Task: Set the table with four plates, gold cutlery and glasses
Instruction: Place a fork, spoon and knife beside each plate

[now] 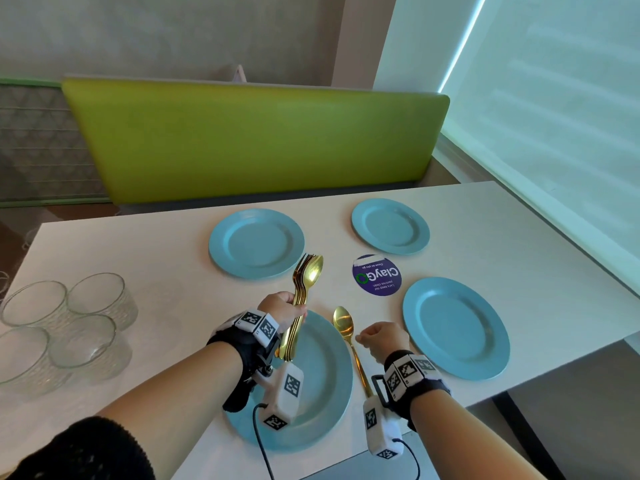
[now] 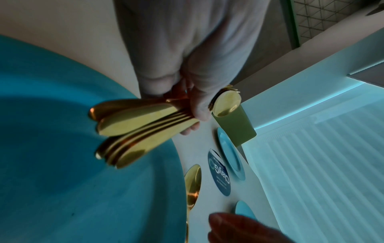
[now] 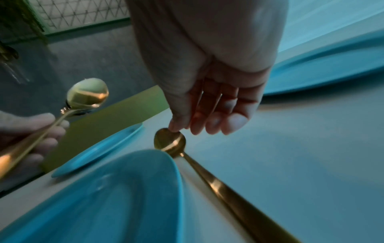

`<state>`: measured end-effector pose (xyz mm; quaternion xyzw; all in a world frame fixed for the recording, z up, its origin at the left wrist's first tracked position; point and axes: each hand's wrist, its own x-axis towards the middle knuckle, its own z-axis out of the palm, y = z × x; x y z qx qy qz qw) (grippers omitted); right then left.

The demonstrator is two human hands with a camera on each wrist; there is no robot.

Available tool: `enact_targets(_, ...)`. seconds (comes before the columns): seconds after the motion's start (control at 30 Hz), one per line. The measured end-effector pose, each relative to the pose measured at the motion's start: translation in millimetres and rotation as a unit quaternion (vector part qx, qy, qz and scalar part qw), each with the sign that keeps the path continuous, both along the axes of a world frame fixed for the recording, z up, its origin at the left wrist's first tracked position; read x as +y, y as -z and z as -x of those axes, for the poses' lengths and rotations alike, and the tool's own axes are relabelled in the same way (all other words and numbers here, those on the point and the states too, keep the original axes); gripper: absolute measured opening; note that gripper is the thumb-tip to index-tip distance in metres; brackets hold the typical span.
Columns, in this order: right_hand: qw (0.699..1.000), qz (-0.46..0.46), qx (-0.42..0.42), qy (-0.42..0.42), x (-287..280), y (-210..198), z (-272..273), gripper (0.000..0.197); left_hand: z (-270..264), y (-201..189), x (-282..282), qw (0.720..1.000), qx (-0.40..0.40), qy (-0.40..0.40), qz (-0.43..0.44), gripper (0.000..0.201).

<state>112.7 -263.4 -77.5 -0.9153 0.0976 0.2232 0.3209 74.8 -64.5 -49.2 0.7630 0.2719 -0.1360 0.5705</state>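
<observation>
While glasses (image 1: 65, 327) cluster left, sticker (image 1: 377, 275) sits between plates (image 1: 457, 327)

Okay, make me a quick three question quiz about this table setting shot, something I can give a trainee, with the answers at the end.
1. True or false: all four blue plates are already on the table.
2. Which hand grips the bundle of gold cutlery? A) left hand B) right hand C) neither
3. Fill in: the single gold spoon lies on the table just to the ____ of the near plate.

Key:
1. True: the near plate, far left plate, far right plate and right plate.
2. A: the left hand holds it above the near plate; the right hand hovers open, fingertips beside the spoon's bowl.
3. right
</observation>
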Motion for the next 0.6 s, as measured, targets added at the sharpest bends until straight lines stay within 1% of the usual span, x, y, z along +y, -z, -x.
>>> enact_targets(0.1,0.999,-0.044,-0.01,-0.014,9.7,-17.6,-6.9,0.024,-6.4,-3.0,-2.9,1.0,-0.002,0.021,0.009,0.022)
enact_targets(0.2,0.993,-0.113,0.008,-0.035,26.0,-34.0,-7.5,0.024,-12.0,-8.6,-7.7,0.999,-0.001,0.038,0.024,0.018)
enact_targets(0.37,0.977,-0.213,0.023,-0.004,47.9,-50.1,-9.7,0.022,-21.4,-15.8,-14.2,0.994,-0.004,0.081,0.071,0.013)
enact_targets(0.47,0.974,-0.225,0.014,0.022,47.6,-50.7,-11.3,0.02,-25.0,-18.7,-18.7,0.991,-0.011,0.109,0.074,0.011)
enact_targets(0.6,0.968,-0.247,0.014,0.047,40.7,-51.6,-15.9,0.017,-32.2,-19.6,-25.8,0.989,-0.012,0.119,0.091,0.01)
